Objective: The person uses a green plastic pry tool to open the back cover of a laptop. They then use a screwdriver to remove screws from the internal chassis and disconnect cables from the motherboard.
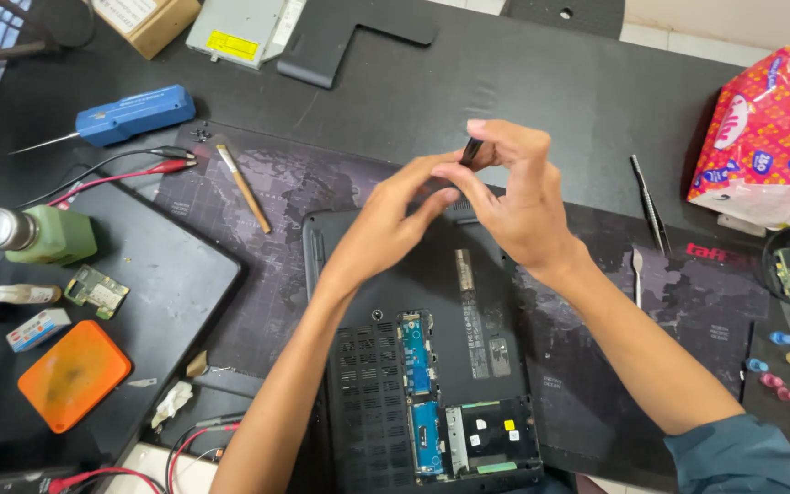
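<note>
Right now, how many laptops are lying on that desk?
2. One laptop lies bottom-up under the hands, its memory bay uncovered. A second closed laptop lies at the left edge with small items on it. Others may be out of view.

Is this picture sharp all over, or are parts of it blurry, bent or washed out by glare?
Head view: even, soft light; only faint shadows under the hands on the laptop. The left hand and right hand look slightly soft, the small dark piece between them hard to make out. Wide-lens bending curves the desk edges. Mild sheen on the tissue pack.
</note>
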